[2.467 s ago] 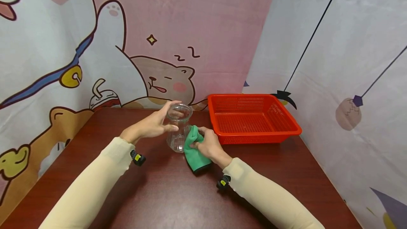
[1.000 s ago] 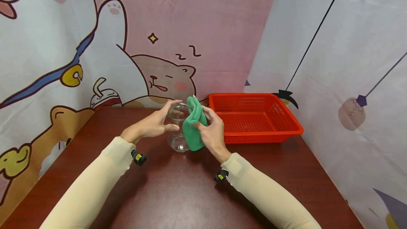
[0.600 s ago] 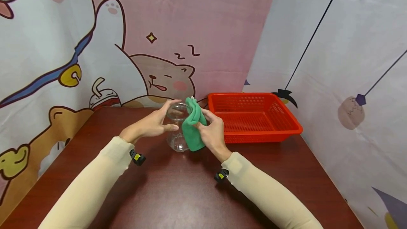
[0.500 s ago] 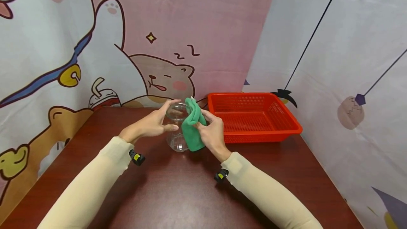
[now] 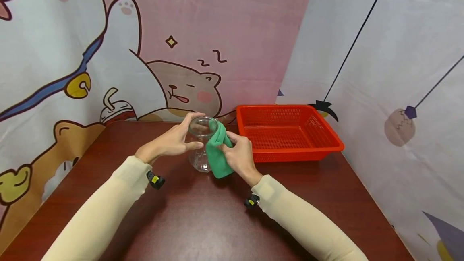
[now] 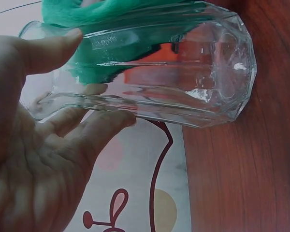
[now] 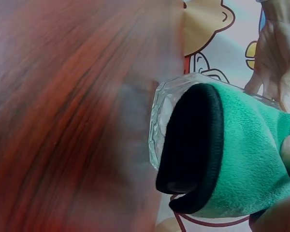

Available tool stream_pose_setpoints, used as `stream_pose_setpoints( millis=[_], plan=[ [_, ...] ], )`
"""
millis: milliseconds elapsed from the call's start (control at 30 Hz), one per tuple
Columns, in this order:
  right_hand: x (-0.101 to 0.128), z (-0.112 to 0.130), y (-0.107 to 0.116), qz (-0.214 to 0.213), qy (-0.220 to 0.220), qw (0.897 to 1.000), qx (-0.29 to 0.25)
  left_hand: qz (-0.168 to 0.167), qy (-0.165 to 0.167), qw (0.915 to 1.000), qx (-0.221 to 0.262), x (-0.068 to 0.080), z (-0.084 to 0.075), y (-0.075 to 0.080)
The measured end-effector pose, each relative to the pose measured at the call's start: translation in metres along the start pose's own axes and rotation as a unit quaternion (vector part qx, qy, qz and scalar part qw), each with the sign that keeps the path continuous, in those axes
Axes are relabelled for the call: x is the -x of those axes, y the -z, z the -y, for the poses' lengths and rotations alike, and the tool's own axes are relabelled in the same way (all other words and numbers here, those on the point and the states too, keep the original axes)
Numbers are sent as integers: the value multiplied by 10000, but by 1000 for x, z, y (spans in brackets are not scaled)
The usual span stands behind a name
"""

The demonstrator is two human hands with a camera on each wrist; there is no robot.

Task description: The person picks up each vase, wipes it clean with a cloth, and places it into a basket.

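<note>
A clear glass vase (image 5: 200, 160) with a flared rim and faceted sides stands upright on the table. My left hand (image 5: 172, 139) grips its neck from the left, thumb in front and fingers behind, as the left wrist view (image 6: 53, 125) also has it. In my right hand (image 5: 240, 155) is a folded green cloth (image 5: 217, 160) with a black edge, pinched between thumb and fingers. The cloth lies against the vase's right side, just below the rim. Seen from the right wrist, the green cloth (image 7: 246, 150) covers much of the glass, and its black-edged end hangs toward the vase's base.
A red plastic basket (image 5: 290, 157) with perforated walls sits at the back right of the brown wooden table (image 5: 203, 220). Cartoon-printed fabric walls (image 5: 253, 43) rise behind the table and along its right side.
My right hand carried the cloth up the vase's side to the rim, and has since slid it slightly down. My left hand has kept its grip on the vase.
</note>
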State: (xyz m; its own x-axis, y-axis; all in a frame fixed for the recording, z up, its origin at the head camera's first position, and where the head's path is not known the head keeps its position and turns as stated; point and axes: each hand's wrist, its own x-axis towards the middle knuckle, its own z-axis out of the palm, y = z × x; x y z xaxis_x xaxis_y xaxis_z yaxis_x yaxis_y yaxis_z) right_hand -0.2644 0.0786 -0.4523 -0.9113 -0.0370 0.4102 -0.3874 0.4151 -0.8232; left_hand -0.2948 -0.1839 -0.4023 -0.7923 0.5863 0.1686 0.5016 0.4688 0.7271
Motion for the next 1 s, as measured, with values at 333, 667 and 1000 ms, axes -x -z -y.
stream_pose_setpoints(
  millis=[333, 667, 1000],
  plan=[
    [10, -3, -2, 227, 85, 9972, 703, 10, -66, 10000, -18, 1, -1, 0],
    [19, -9, -1, 593, 194, 9857, 1568, 44, -50, 9999, 80, 2, -2, 1],
    [18, -18, 3, 1047, 629, 9697, 2116, 17, -19, 10000, -13, 0, -3, -1]
  ],
)
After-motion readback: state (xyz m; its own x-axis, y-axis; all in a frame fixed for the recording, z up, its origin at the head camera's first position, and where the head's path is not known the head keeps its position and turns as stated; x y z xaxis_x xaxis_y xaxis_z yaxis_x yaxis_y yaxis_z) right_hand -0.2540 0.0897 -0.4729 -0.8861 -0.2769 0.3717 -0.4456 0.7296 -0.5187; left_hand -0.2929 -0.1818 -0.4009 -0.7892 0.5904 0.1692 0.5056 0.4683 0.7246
